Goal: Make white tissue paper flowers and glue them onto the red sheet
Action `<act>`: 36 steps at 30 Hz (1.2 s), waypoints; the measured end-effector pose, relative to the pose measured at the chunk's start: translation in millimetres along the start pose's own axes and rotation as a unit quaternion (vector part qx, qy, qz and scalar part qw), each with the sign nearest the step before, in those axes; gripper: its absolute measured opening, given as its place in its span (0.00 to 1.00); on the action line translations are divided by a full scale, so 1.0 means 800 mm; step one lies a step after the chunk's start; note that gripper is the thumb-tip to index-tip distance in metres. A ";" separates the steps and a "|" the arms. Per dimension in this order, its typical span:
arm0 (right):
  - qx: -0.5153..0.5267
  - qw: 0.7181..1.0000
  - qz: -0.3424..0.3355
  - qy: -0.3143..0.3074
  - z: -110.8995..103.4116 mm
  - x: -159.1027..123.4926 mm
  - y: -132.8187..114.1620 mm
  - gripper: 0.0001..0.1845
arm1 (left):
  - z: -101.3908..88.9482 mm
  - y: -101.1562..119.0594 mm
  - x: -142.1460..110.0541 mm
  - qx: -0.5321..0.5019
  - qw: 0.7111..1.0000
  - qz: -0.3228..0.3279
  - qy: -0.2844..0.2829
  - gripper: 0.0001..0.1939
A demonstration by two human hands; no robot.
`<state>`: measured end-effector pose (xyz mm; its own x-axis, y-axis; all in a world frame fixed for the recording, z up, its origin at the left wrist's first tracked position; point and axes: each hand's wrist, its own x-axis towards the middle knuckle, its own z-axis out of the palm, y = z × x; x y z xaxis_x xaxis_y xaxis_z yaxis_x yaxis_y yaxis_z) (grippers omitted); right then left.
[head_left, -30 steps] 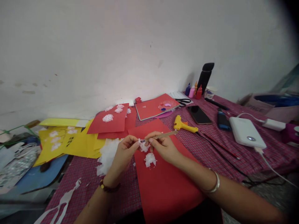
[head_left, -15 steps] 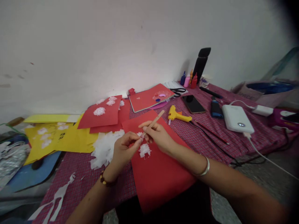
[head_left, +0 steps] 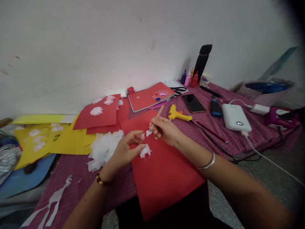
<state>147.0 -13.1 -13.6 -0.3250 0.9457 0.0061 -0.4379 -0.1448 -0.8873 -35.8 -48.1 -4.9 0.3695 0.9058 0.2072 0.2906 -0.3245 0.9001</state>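
In my right hand (head_left: 168, 130) is a pale, wooden-looking stick (head_left: 159, 112), gripped like a pen and slanting up and away. Its lower end is mostly hidden by my fingers, close to a small white paper tuft (head_left: 148, 133). My left hand (head_left: 128, 148) hovers over the left edge of the red paper sheet (head_left: 164, 171), thumb and fingers apart. Just beyond its thumb tip, a white crumpled-paper blossom (head_left: 145, 151) sits on the sheet. A heap of cut white tissue paper (head_left: 105, 149) lies left of that hand.
Red cards (head_left: 95, 116) with white blossoms and yellow sheets (head_left: 69, 140) lie left. A yellow glue gun (head_left: 179, 115), phone (head_left: 194, 103), black scissors (head_left: 178, 90) and white power bank (head_left: 235, 117) are right. A paint-daubed red board (head_left: 145, 99) and small paint bottles (head_left: 187, 79) stand by the wall.
The fingers of my left hand have parted and drawn back from my right hand. My right hand has moved slightly up and away with the stick, uncovering the white tuft. The view has shifted slightly.
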 end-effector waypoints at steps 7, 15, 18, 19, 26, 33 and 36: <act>-0.199 0.977 -0.009 -0.072 -0.024 -0.042 0.017 0.13 | 0.011 -0.030 0.003 0.122 0.987 -0.018 -0.103 0.03; -0.338 0.933 -0.052 -0.108 -0.019 -0.051 0.046 0.09 | 0.016 -0.048 0.008 0.137 0.986 -0.024 -0.094 0.05; -0.374 0.919 -0.069 -0.102 -0.017 -0.051 0.046 0.08 | 0.014 -0.046 0.008 0.141 0.985 -0.032 -0.098 0.05; -0.376 0.919 -0.070 -0.099 -0.017 -0.051 0.046 0.08 | 0.014 -0.046 0.008 0.141 0.985 -0.033 -0.097 0.05; -0.424 0.896 -0.087 -0.095 -0.018 -0.051 0.044 0.08 | 0.016 -0.048 0.007 0.142 0.985 -0.033 -0.092 0.05; -0.554 0.812 -0.126 -0.134 -0.005 -0.055 0.039 0.10 | 0.013 -0.047 0.008 0.170 0.978 -0.025 -0.119 0.08; -0.566 0.800 -0.140 -0.140 -0.001 -0.055 0.041 0.09 | 0.011 -0.042 0.007 0.195 0.972 -0.015 -0.132 0.07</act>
<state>147.1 -59.1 -43.6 -0.5916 0.7696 0.2404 0.4622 0.5680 -0.6809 -35.6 -34.5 -37.0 0.5539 0.8320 0.0321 0.5979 -0.4243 0.6801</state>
